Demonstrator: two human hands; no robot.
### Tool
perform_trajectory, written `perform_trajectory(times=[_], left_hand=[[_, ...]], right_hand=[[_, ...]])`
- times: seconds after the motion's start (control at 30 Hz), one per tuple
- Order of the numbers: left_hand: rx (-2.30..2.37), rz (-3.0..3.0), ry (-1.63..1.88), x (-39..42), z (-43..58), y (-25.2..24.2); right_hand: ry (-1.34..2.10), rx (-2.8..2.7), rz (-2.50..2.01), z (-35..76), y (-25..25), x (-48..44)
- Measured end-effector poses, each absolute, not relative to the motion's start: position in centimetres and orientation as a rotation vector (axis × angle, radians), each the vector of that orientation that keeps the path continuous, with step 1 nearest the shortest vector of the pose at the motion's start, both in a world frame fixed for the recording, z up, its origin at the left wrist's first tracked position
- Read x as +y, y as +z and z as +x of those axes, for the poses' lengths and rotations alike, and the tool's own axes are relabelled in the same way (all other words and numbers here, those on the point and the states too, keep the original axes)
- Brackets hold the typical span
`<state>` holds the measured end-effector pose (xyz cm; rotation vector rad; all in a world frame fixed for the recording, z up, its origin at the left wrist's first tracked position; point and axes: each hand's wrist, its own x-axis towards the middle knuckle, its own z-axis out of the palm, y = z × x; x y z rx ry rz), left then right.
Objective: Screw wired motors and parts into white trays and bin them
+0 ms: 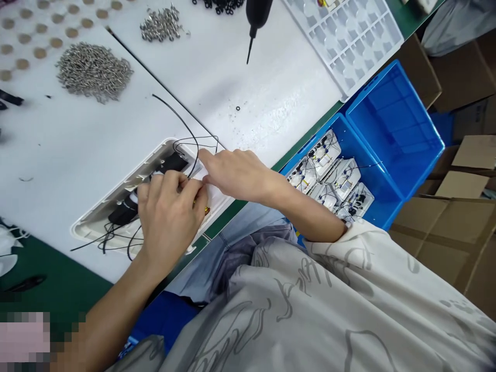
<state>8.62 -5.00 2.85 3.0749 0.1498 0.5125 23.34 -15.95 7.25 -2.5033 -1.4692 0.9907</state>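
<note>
1. The left hand (168, 217) comes in from the lower left, wrist bent and fingers curled down over the white plastic housing (116, 188). It looks closed in a tight grip on the housing's middle, though the fingers hide exactly what they pinch.
2. The right hand (236, 175) reaches across from the right, forearm low and nearly level, with a pale printed sleeve (349, 243) at the elbow end. Its fingers stretch forward in a narrow pose, tips at the housing's edge just beside the left hand. I can't tell whether they hold anything.
3. The housing lies flat on the white workbench (267, 103), close to the bench's near edge, with two black blocks (170, 164) seated in it. Thin black wires (186, 124) loop out at both ends.
4. Up the bench are a heap of silver screws (93, 72), a smaller heap of silver fasteners (160, 23) and a white blister tray (341, 41). A black electric screwdriver (256, 15) hangs above the bench, well apart from the hands.
5. To the right, a blue plastic crate (391, 129) holds white wired assemblies (329, 170), with cardboard boxes (445, 232) beyond it.
</note>
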Motion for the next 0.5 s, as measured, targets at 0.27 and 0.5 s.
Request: perform_trajectory(times=[0.27, 0.5], left_hand=[[0.123, 3.135, 0.645, -6.4, 7.3, 4.7], [0.173, 3.018, 0.850, -7.9, 0.5, 6.7]], right_hand=[[0.789, -1.409, -2.348, 23.3, 5.2, -17.9], [0.641, -1.055, -2.274, 25.5, 4.5, -21.1]])
